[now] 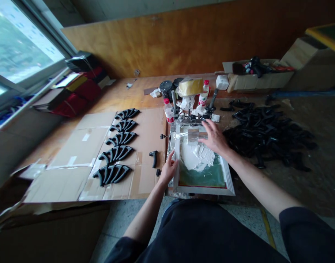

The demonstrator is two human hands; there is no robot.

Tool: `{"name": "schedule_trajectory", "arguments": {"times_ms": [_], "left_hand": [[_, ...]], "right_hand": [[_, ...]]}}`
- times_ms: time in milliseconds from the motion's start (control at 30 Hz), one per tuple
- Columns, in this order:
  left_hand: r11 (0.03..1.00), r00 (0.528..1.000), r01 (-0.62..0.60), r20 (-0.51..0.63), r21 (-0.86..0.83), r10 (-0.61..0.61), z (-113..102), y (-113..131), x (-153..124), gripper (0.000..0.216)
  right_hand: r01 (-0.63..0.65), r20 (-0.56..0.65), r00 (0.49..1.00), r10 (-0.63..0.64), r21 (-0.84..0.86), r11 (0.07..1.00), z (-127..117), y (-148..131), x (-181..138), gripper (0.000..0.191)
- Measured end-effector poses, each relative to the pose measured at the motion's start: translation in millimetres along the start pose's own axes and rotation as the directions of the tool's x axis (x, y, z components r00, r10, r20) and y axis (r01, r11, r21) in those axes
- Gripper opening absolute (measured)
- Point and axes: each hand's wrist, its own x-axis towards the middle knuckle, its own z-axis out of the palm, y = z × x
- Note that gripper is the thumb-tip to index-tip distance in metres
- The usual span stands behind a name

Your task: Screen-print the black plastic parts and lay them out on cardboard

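A metal-framed printing screen (230, 184) lies on the table in front of me, with a pool of white ink (196, 157) on its green mesh. My right hand (216, 138) hovers over the top of the screen beside a squeegee (193, 136) with a metal handle; whether it grips it I cannot tell. My left hand (169, 168) rests on the screen's left frame edge. One black curved plastic part (154, 158) lies just left of the screen on the cardboard.
Flattened cardboard (74, 171) carries several rows of black curved parts (116, 152). A heap of loose black parts (266, 129) lies to the right. Bottles (169, 110), a black can (166, 88) and cartons (260, 78) stand behind the screen. A window (16, 47) is on the left.
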Motion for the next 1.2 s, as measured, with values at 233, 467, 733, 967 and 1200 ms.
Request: {"name": "schedule_trajectory", "arguments": {"times_ms": [233,467,733,967,1200], "left_hand": [[0.997,1.000,-0.001,0.019,0.074,-0.001,2.4,-7.8,7.4,0.056],[0.996,1.000,0.010,0.008,0.092,-0.011,2.4,-7.9,5.6,0.056],[0.995,1.000,0.011,-0.003,0.101,-0.011,1.4,-6.2,4.7,0.054],[1.000,0.998,0.006,0.062,-0.002,-0.006,-13.4,20.9,-3.1,0.064],[0.920,0.996,-0.086,-0.023,-0.383,0.083,-35.6,106.7,-11.2,0.061]], "right_hand": [[0.215,0.383,0.902,-0.201,0.007,0.977,20.0,-49.3,-32.3,0.005],[0.415,0.482,0.722,-0.497,0.273,0.868,-6.8,-31.7,-54.9,0.025],[0.408,0.269,0.844,-0.463,0.238,0.882,13.3,-41.6,-81.1,0.032],[0.128,0.205,0.965,-0.162,0.172,0.977,-3.5,-44.2,-10.0,0.049],[-0.270,-0.105,0.949,0.299,0.223,0.937,-41.2,60.3,25.5,0.038]]}}
